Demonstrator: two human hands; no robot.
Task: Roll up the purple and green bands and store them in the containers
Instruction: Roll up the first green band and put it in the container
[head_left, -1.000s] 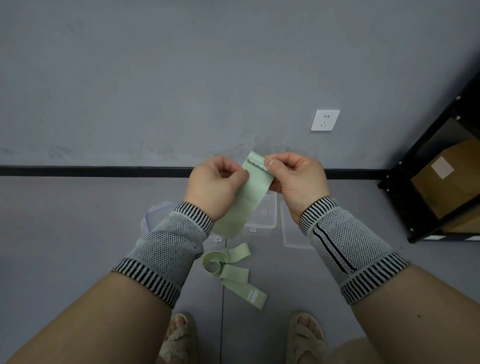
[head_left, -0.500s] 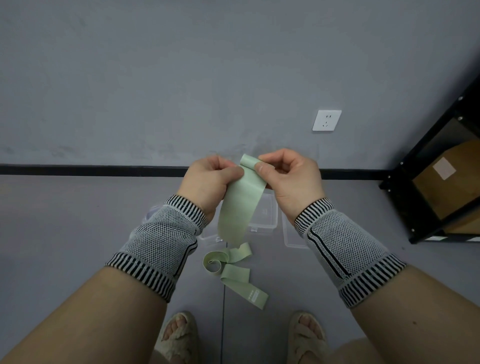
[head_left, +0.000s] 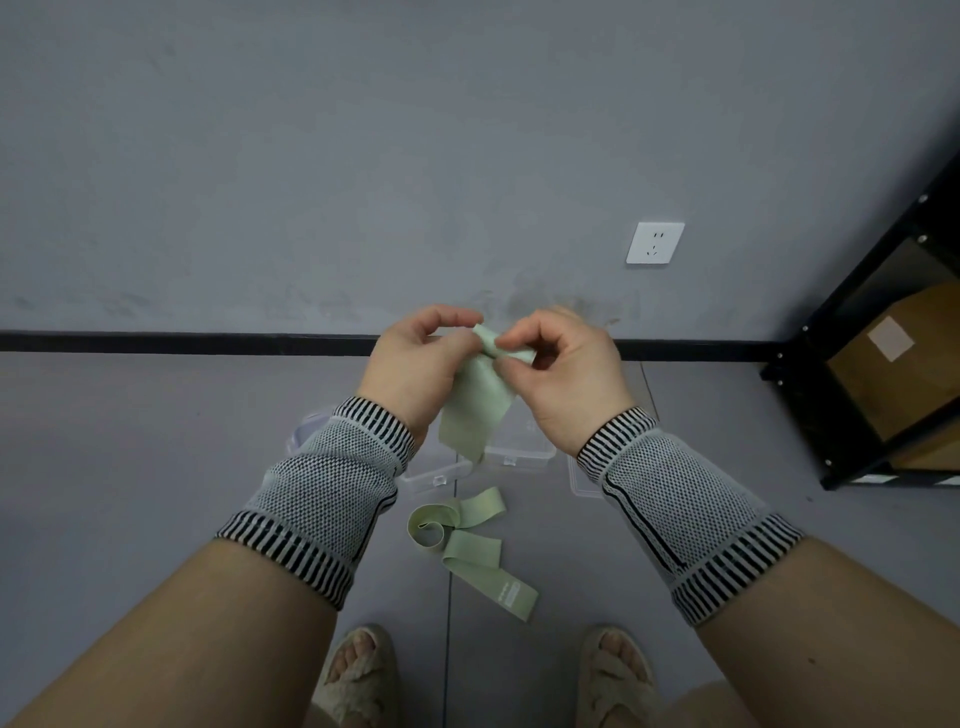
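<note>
Pinching the top end of one green band (head_left: 475, 405) between them, two hands are raised in front of the wall socket (head_left: 655, 242), just below it in the view. The left hand (head_left: 415, 371) grips the band's left edge with curled fingers and thumb; the right hand (head_left: 563, 374) pinches the small rolled end at the top, thumb and forefinger closed on it. The rest of that band hangs down between the wrists, its lower tip reaching over the containers on the floor.

Counted: two green bands in view. The second green band (head_left: 470, 545) lies loose on the floor, well below the socket and nearer the person's feet, one end curled into an open loop and the other stretched flat toward the right foot. No hand touches it.

Clear plastic containers (head_left: 519, 452) sit on the floor below the socket, partly hidden behind the hands and wristbands; at least three clear pieces show, though which are boxes and which are lids cannot be told. Their contents cannot be made out.

Both wrists wear two grey knit wristbands (head_left: 332, 493) with black-and-white striped edges. Right of the socket stands one black shelf (head_left: 852, 332) holding a cardboard box (head_left: 898, 364).
</note>
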